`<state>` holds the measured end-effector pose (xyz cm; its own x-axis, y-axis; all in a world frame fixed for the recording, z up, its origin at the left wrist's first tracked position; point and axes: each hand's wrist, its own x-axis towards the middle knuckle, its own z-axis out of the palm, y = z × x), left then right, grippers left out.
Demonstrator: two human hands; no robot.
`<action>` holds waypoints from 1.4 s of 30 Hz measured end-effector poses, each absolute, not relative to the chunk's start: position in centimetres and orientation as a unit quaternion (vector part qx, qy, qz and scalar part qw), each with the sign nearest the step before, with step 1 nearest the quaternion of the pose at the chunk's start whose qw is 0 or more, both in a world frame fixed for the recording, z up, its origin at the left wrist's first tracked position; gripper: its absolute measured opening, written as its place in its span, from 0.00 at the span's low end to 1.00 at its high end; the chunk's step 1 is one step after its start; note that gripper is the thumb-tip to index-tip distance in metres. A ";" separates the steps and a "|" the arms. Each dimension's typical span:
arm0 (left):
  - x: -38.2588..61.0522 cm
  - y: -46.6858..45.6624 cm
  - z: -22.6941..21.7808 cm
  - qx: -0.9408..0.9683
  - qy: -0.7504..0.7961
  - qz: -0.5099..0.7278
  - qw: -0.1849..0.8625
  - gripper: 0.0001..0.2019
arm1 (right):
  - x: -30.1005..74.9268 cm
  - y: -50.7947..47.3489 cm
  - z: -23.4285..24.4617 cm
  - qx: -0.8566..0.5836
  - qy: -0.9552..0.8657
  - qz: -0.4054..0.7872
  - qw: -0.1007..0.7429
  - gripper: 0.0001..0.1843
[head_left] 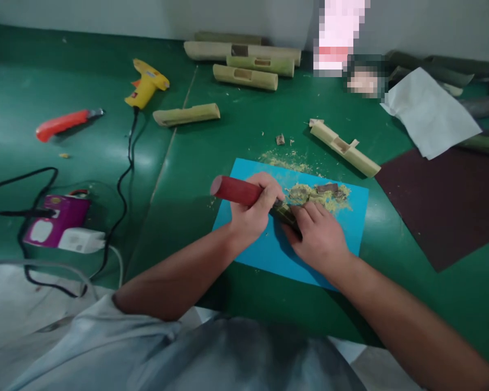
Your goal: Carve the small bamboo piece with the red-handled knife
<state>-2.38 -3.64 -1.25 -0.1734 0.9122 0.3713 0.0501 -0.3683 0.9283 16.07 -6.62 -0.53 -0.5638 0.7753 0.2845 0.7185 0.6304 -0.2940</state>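
My left hand (253, 209) is wrapped round the dark red handle of a tool (235, 190) that points toward a dark green bamboo piece (286, 213) on the blue mat (350, 217). My right hand (320, 234) presses that bamboo piece down, fingers closed over it. Just beyond the hands lies a heap of pale shavings (318, 195) with a small brown chip on top. The tool's tip is hidden between my hands.
A notched bamboo piece (344, 147) lies beyond the mat, and several more (244, 60) lie at the back. A yellow glue gun (146, 84), a red utility knife (63, 124) and a purple device (59, 217) with black cables are on the left. A white sheet (430, 111) and a dark brown sheet (444, 201) lie at right.
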 end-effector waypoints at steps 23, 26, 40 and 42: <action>-3.5 -4.3 0.7 0.684 0.438 0.507 0.290 0.12 | 16.2 -6.7 -0.5 -0.446 -0.854 0.123 0.239 0.15; -3.4 -4.1 0.7 0.685 0.428 0.513 0.289 0.12 | 16.2 -6.6 -0.5 -0.445 -0.858 0.104 0.235 0.16; -1.5 -3.3 -0.9 0.548 0.392 0.636 0.376 0.25 | 16.7 -6.2 -1.2 -0.456 -0.851 0.090 0.246 0.10; -1.5 -3.4 -1.0 0.554 0.380 0.644 0.366 0.24 | 16.8 -6.1 -1.1 -0.455 -0.851 0.080 0.251 0.09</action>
